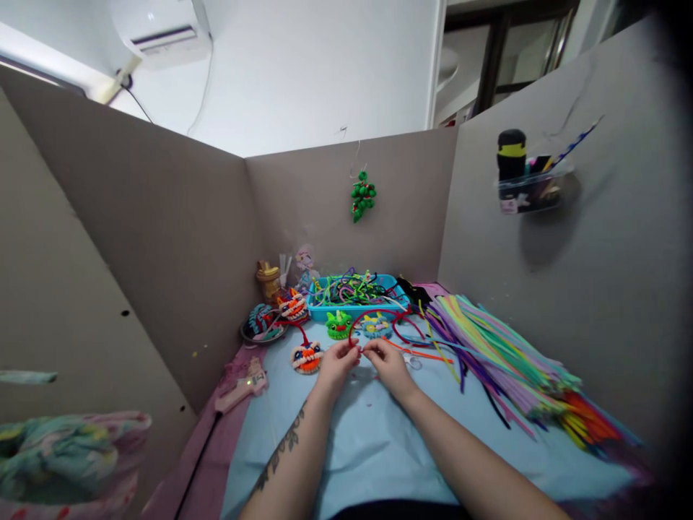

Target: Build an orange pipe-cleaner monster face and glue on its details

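Note:
Both my hands meet over the middle of the light blue cloth. With the fingertips of my left hand I pinch a red pipe cleaner, which loops up and over to the right. My right hand pinches the same red stem close beside the left fingertips. Just left of my hands lies an orange and white lion-head piece. Behind them sit a green head piece and a pale blue and yellow one.
A blue tray of tangled pipe cleaners stands at the back. Long pipe-cleaner bundles lie along the right. At left are a pink glue gun and a bowl of finished pieces. Grey partitions enclose the table.

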{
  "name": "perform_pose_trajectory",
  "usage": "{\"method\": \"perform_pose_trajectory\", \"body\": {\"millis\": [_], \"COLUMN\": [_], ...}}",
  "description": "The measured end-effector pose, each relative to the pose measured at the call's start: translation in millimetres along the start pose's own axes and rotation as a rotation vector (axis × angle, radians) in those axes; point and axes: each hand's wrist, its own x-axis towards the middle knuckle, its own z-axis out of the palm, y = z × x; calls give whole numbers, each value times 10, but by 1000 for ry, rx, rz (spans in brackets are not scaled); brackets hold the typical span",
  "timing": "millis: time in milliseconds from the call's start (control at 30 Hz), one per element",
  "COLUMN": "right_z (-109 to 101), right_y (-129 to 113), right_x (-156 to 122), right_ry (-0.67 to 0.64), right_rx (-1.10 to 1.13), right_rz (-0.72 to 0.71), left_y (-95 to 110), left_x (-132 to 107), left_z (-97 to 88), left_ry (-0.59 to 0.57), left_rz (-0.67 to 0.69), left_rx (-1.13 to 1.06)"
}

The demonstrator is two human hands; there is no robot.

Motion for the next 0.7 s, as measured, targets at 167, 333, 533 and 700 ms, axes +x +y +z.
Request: {"method": "perform_pose_trajectory", "body": {"millis": [167, 333, 533, 700], "right_z": [14, 2, -6, 15], "right_y": [-30, 35, 82, 104], "right_x": [-26, -9, 35, 42], "right_ry": [-43, -26, -106, -201], "right_rx": [-25, 59, 201, 333], "right_rz": [-33, 73, 89, 180], "left_y": [-62, -43, -5, -3], "left_x": [15, 41, 17, 3], "left_z": [-12, -22, -19, -1], "left_ry": [-6, 42, 1, -6], "left_rz": [16, -34, -80, -63], "left_rx": [30, -11, -24, 2]}}
